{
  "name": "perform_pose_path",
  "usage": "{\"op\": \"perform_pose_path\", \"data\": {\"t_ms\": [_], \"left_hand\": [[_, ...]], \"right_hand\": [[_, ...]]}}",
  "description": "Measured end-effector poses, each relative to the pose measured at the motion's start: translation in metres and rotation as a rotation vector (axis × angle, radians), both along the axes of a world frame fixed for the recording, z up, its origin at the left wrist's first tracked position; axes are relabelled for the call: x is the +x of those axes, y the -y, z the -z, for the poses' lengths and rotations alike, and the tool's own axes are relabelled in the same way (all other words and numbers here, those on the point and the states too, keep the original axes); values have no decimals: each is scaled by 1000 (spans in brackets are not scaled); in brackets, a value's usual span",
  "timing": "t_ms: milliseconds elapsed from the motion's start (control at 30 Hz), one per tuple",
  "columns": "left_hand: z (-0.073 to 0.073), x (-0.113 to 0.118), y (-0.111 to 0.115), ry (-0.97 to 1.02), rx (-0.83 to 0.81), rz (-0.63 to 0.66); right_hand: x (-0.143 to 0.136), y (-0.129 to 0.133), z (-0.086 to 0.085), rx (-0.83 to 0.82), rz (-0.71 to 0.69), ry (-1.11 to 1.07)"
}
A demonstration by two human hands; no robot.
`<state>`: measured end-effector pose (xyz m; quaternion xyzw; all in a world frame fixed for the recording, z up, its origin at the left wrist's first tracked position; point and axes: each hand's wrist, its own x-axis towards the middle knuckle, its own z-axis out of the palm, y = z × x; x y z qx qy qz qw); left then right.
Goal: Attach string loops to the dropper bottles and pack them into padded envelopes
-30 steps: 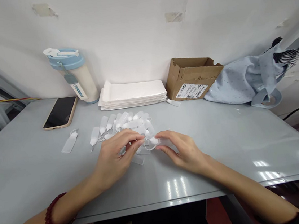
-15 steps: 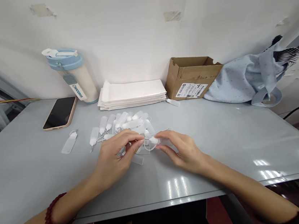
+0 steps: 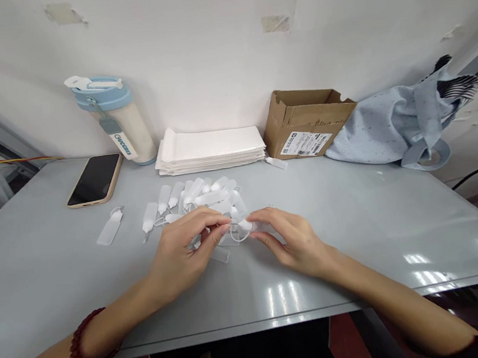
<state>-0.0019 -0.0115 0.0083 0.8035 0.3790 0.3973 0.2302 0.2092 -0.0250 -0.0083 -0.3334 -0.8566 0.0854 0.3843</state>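
Between my two hands is a small translucent squeeze bottle with a white top [image 3: 245,224] and a thin tether looping below it. My right hand [image 3: 292,239] pinches the bottle between thumb and fingers, and its body is mostly hidden by them. On the other side, my left hand [image 3: 190,249] is closed in a pinch at the tip end of the same bottle, where the tether leads; the small tip cap is hidden by the fingertips. Just beyond the hands lies a loose pile of similar squeeze bottles [image 3: 213,198], partly covered by my left hand.
One more squeeze bottle [image 3: 110,228] lies apart at left, another [image 3: 277,163] by the cardboard box [image 3: 309,127]. Along the wall are a phone [image 3: 95,180], a blue-lidded tumbler [image 3: 121,124], a stack of white envelopes [image 3: 213,147] and a light blue cloth bag [image 3: 376,124].
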Motion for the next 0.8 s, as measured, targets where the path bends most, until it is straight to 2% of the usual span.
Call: {"op": "perform_pose_path", "data": {"t_ms": [367, 800], "left_hand": [[2, -1, 1, 0, 30, 36], [3, 2, 2, -7, -24, 58]], "right_hand": [[1, 1, -3, -26, -41, -20], [0, 2, -1, -16, -63, -56]]}}
